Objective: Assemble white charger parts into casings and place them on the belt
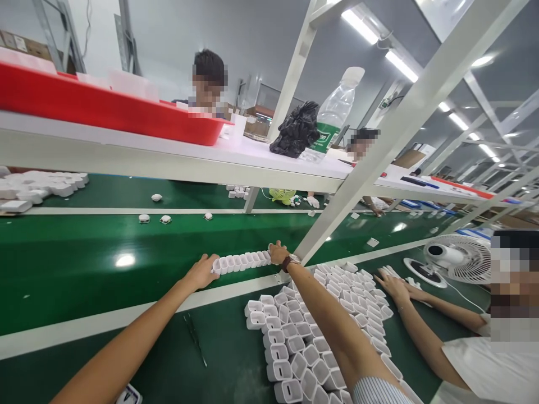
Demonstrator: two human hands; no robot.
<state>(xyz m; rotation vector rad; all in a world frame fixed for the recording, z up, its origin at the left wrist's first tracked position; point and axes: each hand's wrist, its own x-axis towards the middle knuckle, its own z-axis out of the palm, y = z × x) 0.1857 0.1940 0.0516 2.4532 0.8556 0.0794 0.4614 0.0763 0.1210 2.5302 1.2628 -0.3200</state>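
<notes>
centrally: one row of white cups (242, 261), grasped at its ends by left grip (202, 272) and right grip (278, 253); lower left: dark tweezers (195, 339) on green table (229, 362).

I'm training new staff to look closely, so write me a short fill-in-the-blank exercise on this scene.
1. The left hand and right hand hold a row of white cups between them, one hand at each ____.
2. The person's watch is on the ____ wrist.
3. The tray at the left of the shelf is ____.
4. The bottle stands beside a crumpled ____ bag.

Missing words: end; right; red; black.
</notes>
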